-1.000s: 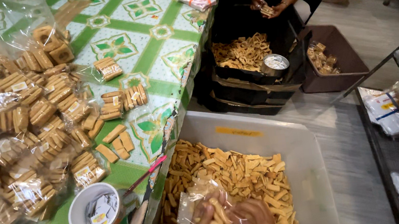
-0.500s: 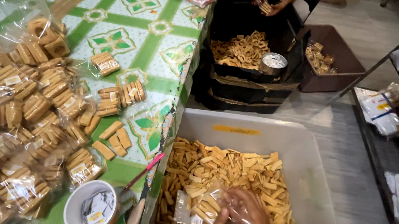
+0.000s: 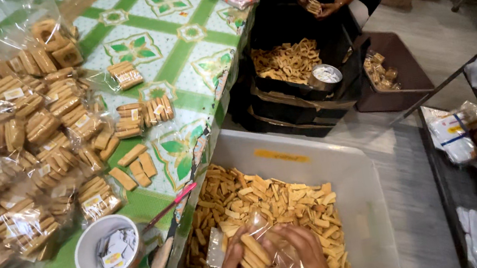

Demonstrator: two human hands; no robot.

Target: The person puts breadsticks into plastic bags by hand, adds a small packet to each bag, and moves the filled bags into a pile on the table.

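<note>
White cup (image 3: 105, 248), bagged biscuits (image 3: 18, 138), green patterned tablecloth (image 3: 177, 44)

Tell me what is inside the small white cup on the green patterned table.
The small white cup holds a loose heap of small printed paper slips. They cover the bottom, so anything beneath stays hidden.

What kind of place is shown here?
Probably a small snack-packing workshop: a white tub of biscuit sticks, many filled bags on the table, and both hands filling a clear bag.
</note>
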